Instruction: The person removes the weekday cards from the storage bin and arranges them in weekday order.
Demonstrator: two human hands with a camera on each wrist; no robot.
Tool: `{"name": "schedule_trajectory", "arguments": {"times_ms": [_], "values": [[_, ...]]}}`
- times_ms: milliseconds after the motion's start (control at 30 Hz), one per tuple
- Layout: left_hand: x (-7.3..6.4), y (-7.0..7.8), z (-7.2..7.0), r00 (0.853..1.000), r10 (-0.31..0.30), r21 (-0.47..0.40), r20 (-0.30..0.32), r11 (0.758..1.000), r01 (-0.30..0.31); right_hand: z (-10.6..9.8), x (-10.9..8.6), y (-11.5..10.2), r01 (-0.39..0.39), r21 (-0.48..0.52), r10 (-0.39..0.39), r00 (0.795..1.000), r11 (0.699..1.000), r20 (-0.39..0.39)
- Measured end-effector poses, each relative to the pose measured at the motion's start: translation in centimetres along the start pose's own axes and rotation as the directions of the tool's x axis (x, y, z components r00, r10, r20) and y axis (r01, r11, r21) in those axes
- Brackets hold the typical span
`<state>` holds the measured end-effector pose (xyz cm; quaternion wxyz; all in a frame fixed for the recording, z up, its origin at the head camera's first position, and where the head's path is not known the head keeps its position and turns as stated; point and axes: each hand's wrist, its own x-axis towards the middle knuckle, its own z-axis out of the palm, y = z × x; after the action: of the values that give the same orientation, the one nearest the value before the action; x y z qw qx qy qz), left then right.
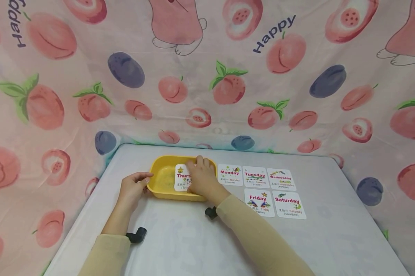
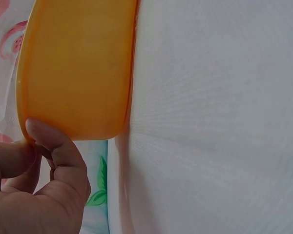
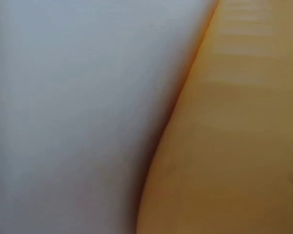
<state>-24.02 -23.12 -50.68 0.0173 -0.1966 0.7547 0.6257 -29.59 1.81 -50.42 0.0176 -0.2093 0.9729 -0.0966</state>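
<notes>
A yellow plastic tray [image 1: 165, 174] sits toward the back left of the table. My left hand [image 1: 131, 189] pinches its left rim between thumb and fingers; the left wrist view shows the fingertips [image 2: 41, 130] at the tray's corner. Over the tray's right half, my right hand [image 1: 204, 178] grips a white Thursday card [image 1: 180, 182] by its top and bottom edges, covering the card's right part. Only the tray's outer wall [image 3: 234, 146] and the white tabletop appear in the right wrist view; the hand is outside it.
Right of the tray, a Monday card [image 1: 230, 179], a Tuesday card [image 1: 255, 182] and a Wednesday card [image 1: 281, 183] lie in a row. Below them lie a Friday card [image 1: 259, 207] and a Saturday card [image 1: 288, 210]. A fruit-patterned cloth [image 1: 200, 84] stands behind the white table [image 1: 331, 230].
</notes>
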Motion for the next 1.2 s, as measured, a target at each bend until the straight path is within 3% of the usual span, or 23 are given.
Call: {"name": "schedule_trajectory", "arguments": {"times_ms": [667,1033,1200], "values": [[-0.2,-0.1,-0.1,1.000,0.018,-0.032,0.024,0.999,-0.017,-0.3,-0.1,-0.1,0.006,0.139,0.009,0.995,0.990,-0.102],[-0.1,-0.1,-0.1,1.000,0.020,-0.027,0.022,0.999,-0.019,-0.8,-0.5,0.6,0.142,0.149,-0.115,0.978,0.979,-0.175],[-0.1,-0.1,-0.1,1.000,0.014,-0.022,0.018,1.000,-0.014,-0.9,-0.7,0.7,0.168,0.197,-0.127,0.970,0.966,-0.207]]}}
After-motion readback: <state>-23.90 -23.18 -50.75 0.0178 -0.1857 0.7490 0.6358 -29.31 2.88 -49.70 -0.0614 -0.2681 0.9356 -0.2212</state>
